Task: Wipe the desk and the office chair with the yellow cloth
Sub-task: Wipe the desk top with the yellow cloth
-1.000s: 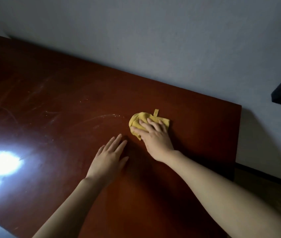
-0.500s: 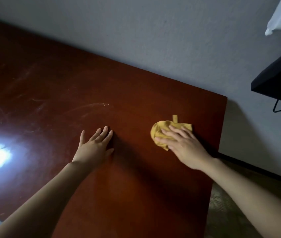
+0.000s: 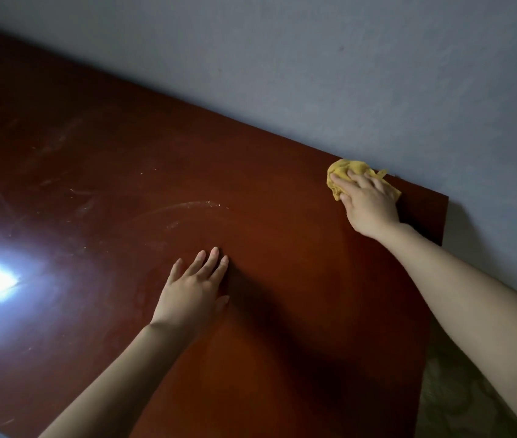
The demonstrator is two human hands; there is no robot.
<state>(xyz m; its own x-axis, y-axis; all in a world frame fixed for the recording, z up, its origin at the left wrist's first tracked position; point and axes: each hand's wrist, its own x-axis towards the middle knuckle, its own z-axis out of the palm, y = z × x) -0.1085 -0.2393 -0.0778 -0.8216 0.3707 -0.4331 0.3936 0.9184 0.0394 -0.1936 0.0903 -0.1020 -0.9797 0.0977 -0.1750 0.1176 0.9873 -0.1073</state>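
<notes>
Glossy reddish-brown wood desk [image 3: 266, 279], dust-streaked; crumpled soft yellow cloth [image 3: 342, 172]; matt, faintly rough grey wall [image 3: 314, 74].

So the bench [image 3: 282, 279] is pushed up against the wall [image 3: 314, 74] along its far edge. The cloth [image 3: 342, 170] is bunched on the bench over in the far right corner, right up at the wall. The right grip [image 3: 369, 203] is laid on top of it. The left grip [image 3: 192, 295] is planted flat on the bench around the middle, well apart from the cloth, to its left and closer in. Floor [image 3: 459, 406] is seen past the bench's right end.
</notes>
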